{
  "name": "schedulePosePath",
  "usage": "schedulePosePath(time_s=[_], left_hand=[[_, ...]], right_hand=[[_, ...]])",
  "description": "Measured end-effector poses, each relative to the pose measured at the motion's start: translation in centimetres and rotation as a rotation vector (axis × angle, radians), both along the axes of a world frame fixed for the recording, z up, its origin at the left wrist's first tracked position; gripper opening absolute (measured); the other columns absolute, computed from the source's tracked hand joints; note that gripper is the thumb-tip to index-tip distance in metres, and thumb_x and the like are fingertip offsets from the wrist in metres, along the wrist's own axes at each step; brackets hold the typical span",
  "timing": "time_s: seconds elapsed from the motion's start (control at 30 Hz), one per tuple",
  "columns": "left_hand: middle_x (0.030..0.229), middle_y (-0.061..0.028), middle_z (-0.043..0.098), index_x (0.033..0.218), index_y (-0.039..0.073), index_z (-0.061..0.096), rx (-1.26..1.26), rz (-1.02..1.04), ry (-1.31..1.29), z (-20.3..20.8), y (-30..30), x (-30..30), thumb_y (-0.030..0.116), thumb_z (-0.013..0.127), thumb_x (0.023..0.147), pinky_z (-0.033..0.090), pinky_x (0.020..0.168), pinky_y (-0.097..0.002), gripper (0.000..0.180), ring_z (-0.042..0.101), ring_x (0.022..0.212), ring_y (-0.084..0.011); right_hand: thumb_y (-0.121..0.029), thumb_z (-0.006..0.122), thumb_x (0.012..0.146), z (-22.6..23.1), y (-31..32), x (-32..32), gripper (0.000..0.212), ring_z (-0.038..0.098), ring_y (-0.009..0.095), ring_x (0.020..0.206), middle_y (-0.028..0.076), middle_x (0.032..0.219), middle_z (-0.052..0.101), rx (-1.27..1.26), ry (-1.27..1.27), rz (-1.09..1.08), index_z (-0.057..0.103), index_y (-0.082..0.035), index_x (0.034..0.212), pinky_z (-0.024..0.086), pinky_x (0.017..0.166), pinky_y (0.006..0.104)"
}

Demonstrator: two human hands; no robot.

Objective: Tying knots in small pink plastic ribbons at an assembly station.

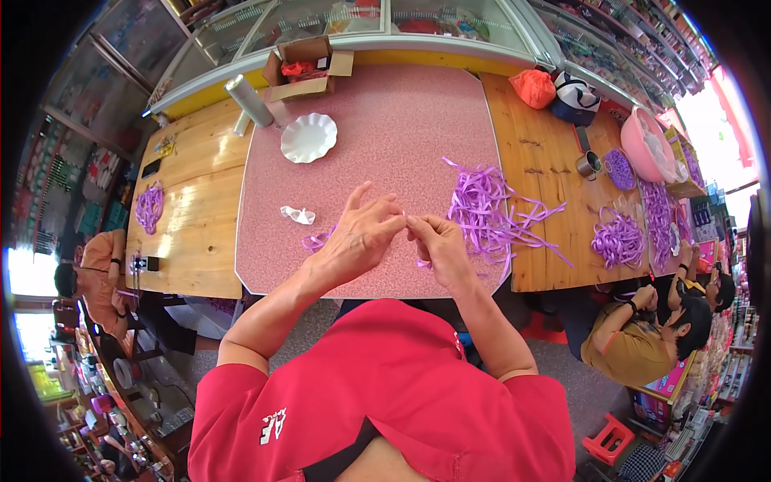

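Note:
Over the near part of the pink speckled tabletop (377, 104), my two hands meet at the fingertips. My left hand (353, 239) pinches with thumb and forefinger, its other fingers raised. Curled in a pinch against it is my right hand (440, 247). Whatever lies between the fingertips is too small to make out. A loose heap of purple ribbon strips (482, 205) lies just right of my right hand, some trailing over the table's edge. Beside my left wrist a short purple ribbon (319, 240) shows partly. Farther left is a crumpled white piece (298, 214).
Beyond my hands stand a white scalloped dish (309, 137), an upright pale roll (249, 100) and an open cardboard box (305, 72). Wooden tables flank both sides, with more ribbon (618, 241), a metal cup (589, 165) and a pink basin (647, 145). People sit left and right.

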State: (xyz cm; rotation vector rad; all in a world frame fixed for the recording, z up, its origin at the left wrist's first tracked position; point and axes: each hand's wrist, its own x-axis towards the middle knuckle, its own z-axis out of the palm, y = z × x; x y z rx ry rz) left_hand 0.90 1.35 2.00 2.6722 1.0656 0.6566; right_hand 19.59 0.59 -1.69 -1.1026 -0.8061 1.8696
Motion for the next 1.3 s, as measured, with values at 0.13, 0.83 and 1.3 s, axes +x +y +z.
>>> schedulePosePath(time_s=[0.13, 0.83, 1.3], left_hand=[[0.106, -0.0094, 0.062, 0.096, 0.009, 0.06, 0.018, 0.082, -0.17, -0.3, -0.1, 0.3, 0.001, 0.064, 0.08, 0.029, 0.109, -0.0585, 0.018, 0.056, 0.12, -0.031], [0.109, -0.0117, 0.056, 0.088, 0.005, 0.061, 0.169, 0.236, -0.619, -0.9, -1.9, 1.3, 0.003, 0.072, 0.078, 0.045, 0.089, -0.0414, 0.015, 0.056, 0.106, -0.0302], [0.096, 0.0006, 0.062, 0.1, 0.006, 0.06, -1.296, 0.051, -1.24, -0.7, -0.9, 0.4, 0.021, 0.063, 0.096, 0.043, 0.089, -0.0254, 0.015, 0.057, 0.092, -0.0075]], right_hand=[[-0.024, 0.066, 0.094, 0.6, -0.5, -1.0, 0.026, 0.033, 0.002, 0.044, -0.005, 0.058, 0.051, 0.249, -0.197, -0.122, 0.065, -0.007, 0.074, 0.022, 0.041, 0.0211], [-0.017, 0.063, 0.097, 1.8, -1.4, -3.3, 0.013, 0.043, -0.001, 0.059, -0.006, 0.073, 0.056, 0.337, 0.017, -0.27, 0.065, -0.004, 0.095, 0.031, 0.049, 0.0175], [0.0, 0.058, 0.087, 1.9, 0.8, -0.6, 0.005, 0.047, 0.008, 0.059, 0.002, 0.079, 0.055, 1.119, -0.211, -0.102, 0.058, -0.004, 0.09, 0.039, 0.053, 0.0222]])
